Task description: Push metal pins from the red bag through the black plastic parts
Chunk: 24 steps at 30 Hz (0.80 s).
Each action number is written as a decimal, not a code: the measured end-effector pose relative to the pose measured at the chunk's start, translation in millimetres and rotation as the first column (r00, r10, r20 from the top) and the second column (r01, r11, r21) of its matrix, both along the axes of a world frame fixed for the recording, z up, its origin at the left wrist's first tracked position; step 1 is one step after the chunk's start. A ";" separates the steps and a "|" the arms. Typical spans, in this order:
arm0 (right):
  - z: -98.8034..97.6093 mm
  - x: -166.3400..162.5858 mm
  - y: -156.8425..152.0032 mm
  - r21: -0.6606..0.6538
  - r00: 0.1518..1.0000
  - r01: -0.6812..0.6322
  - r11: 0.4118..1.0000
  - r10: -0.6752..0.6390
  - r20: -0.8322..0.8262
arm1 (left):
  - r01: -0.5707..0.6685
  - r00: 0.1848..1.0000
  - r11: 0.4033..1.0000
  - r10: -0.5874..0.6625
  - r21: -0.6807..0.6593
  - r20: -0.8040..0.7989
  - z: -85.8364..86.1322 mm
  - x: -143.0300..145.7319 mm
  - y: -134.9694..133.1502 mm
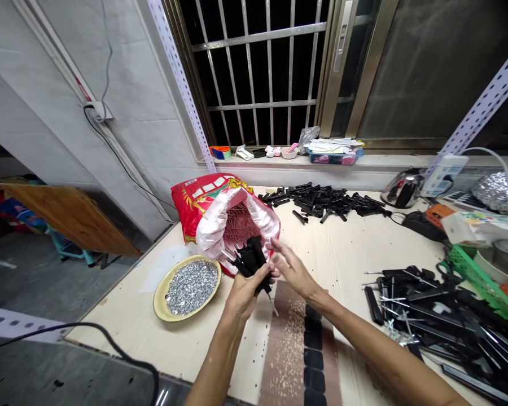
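Observation:
My left hand is closed round a bundle of black plastic pieces with thin metal pins sticking out, held just in front of an open red and white sack. My right hand is beside it, fingers partly curled and touching the bundle from the right. A yellow plate filled with small silver metal parts lies left of my hands on the pale wooden table.
A heap of black plastic pieces lies at the back of the table, another with metal pins at the right. A green basket, a kettle and clutter stand far right. A black cable crosses the front-left edge.

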State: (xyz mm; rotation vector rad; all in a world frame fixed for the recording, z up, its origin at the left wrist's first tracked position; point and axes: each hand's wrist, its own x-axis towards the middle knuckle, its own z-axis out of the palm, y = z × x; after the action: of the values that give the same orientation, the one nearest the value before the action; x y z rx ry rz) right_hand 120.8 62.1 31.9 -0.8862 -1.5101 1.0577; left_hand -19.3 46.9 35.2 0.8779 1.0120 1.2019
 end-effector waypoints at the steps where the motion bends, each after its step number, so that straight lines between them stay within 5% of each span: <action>1: -3.2 -2.4 1.4 -0.021 0.997 -0.067 0.998 0.068 0.027 | 0.004 0.999 1.000 -0.003 0.026 -0.036 -2.5 2.9 -0.5; 6: -16.2 -7.7 9.3 -0.177 0.987 -0.162 0.971 0.159 -0.032 | 0.032 0.932 0.984 0.034 0.175 -0.362 -8.5 8.0 7.0; 12: -12.9 -2.2 11.4 -0.281 0.969 -0.205 0.938 0.154 -0.192 | 0.180 0.875 0.940 -0.018 0.289 -0.484 -8.3 14.8 24.0; 15: -9.3 -0.9 13.8 -0.323 0.948 -0.126 0.938 0.018 -0.316 | 0.227 0.901 0.913 -0.065 0.340 -0.428 -8.3 21.5 27.8; 18: -6.7 2.1 16.2 -0.290 0.957 0.035 0.956 -0.116 -0.267 | 0.263 0.932 0.923 -0.169 0.279 -0.319 -9.1 25.0 28.4; 24: -6.6 6.0 17.3 -0.282 0.933 0.111 0.953 -0.197 -0.300 | 0.209 0.944 0.964 -0.156 0.162 -0.290 -16.6 23.0 32.5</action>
State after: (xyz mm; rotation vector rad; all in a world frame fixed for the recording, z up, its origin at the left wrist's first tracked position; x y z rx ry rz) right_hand 126.8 79.5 25.3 -0.9418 -1.0237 1.2357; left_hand 3.7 79.4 18.7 1.2912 1.0201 1.0473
